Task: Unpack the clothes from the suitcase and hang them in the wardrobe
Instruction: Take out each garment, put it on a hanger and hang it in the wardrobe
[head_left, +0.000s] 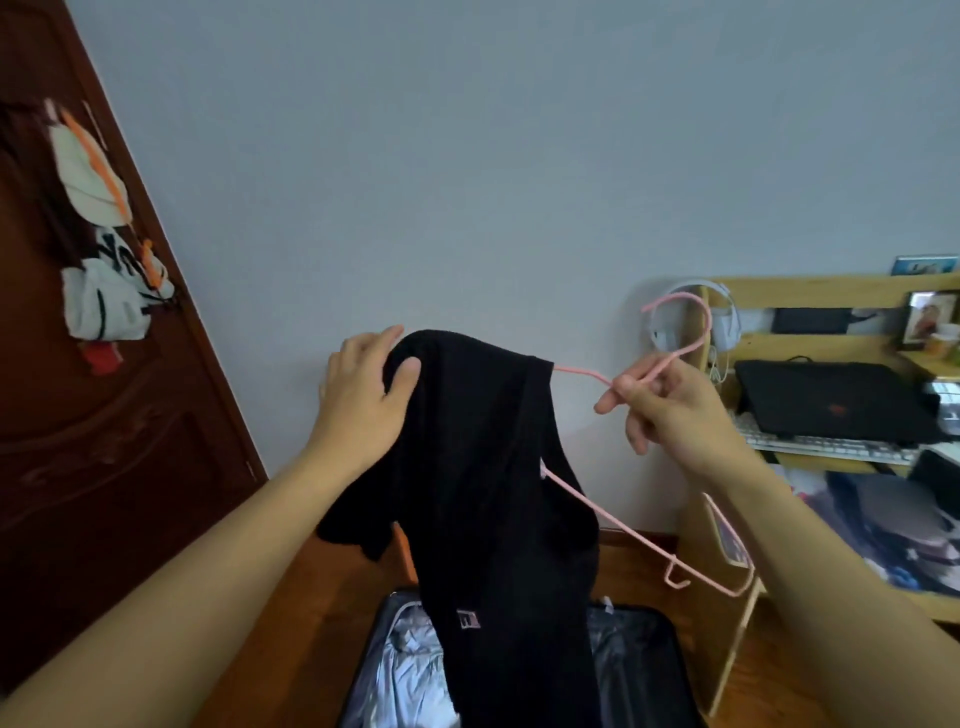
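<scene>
A black garment (483, 478) with a small logo hangs half on a pink wire hanger (675, 358). My left hand (363, 395) grips the garment's upper left shoulder, thumb over the cloth. My right hand (660, 405) pinches the hanger's neck just below the hook. One hanger arm is inside the garment; the other arm sticks out bare to the lower right. Below lies the open black suitcase (660, 670) with grey lining and a pale garment (410, 675) inside.
A dark red wooden door (104, 415) at the left carries hanging white and orange items (98, 218). At the right stands a wooden desk (810, 291) with white headphones (722, 317), a black laptop (831, 400) and a keyboard (831, 447). A pale wall is behind.
</scene>
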